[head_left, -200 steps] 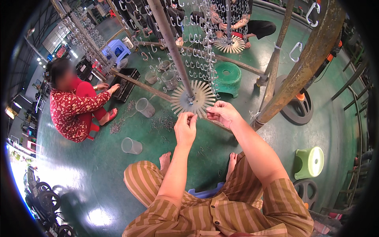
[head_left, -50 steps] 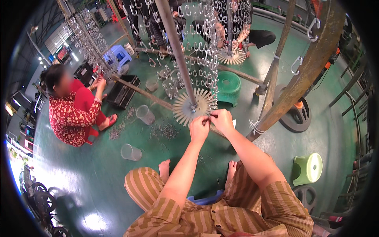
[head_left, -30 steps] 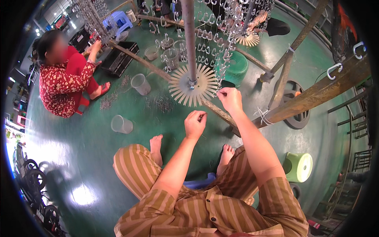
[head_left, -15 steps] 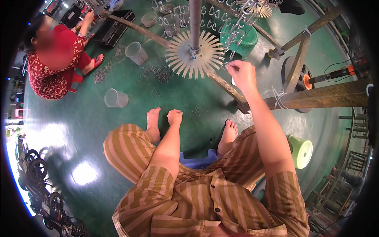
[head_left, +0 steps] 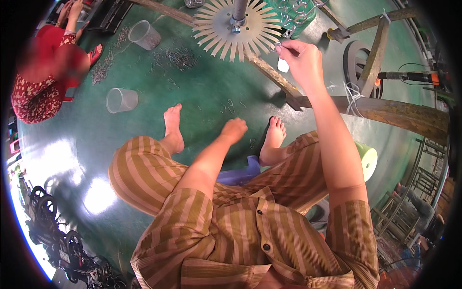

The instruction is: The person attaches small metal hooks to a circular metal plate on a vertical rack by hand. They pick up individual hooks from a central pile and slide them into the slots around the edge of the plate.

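Note:
A slotted metal disc with teeth all round its rim sits on an upright post at the top of the view. By its right edge my right hand is closed, thumb and forefinger pinching a small metal snap hook. Shiny snap hooks hang in a cluster just above that hand. My left hand hovers low between my bare feet, fingers curled in. Whatever it holds, if anything, is hidden.
Clear plastic tubs and a pile of small metal pieces are on the green floor. A rusty beam frame stands at right, a lime-green stool beside my leg. Another person sits at far left.
The view has tilted downward, so the disc appears higher. My left hand has shifted right, toward my right foot. My right hand stays near the disc's right edge, still pinching.

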Motion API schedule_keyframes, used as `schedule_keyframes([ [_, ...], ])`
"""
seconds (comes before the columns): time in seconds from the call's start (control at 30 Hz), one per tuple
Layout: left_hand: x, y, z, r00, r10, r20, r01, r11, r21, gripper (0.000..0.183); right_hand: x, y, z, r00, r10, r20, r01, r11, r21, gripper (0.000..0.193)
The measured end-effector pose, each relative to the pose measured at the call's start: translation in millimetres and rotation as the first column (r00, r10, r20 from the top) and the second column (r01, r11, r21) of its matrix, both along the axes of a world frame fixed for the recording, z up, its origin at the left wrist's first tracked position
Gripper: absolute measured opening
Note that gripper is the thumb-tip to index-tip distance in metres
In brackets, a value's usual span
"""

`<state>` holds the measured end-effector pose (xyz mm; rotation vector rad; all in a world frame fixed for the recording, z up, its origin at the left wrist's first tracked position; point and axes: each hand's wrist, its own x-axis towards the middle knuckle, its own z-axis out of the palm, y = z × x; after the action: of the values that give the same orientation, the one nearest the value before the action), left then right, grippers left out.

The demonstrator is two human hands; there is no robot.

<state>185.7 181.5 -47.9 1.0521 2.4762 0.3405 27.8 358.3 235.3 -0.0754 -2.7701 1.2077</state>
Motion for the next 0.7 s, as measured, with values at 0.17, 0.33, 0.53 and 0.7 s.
schedule_keyframes([
  [0.17, 48.6, 15.4, -3.2, 0.884, -0.452, -0.122, 0.466, 0.873, 0.145, 0.015, -1.9, 2.9, -3.7, 0.998, -0.001, 0.056, 0.002, 1.000, -0.028, 0.017],
  [0.33, 23.0, -15.6, 3.9, 0.943, -0.329, -0.058, 0.332, 0.942, 0.052, 0.015, -3.3, 5.1, -4.2, 0.999, -0.023, 0.025, 0.024, 0.999, -0.041, 0.017],
  [0.53, -19.2, -58.0, 11.6, 0.636, 0.745, -0.200, -0.735, 0.664, 0.135, 0.010, 0.1, 1.4, 2.4, 0.998, -0.022, 0.063, 0.024, 0.999, -0.029, 0.016],
  [0.7, -5.0, -38.5, 9.8, 0.990, 0.142, -0.009, -0.141, 0.987, 0.072, 0.023, 0.2, 1.0, 4.8, 0.997, -0.024, 0.072, 0.027, 0.999, -0.039, 0.016],
])
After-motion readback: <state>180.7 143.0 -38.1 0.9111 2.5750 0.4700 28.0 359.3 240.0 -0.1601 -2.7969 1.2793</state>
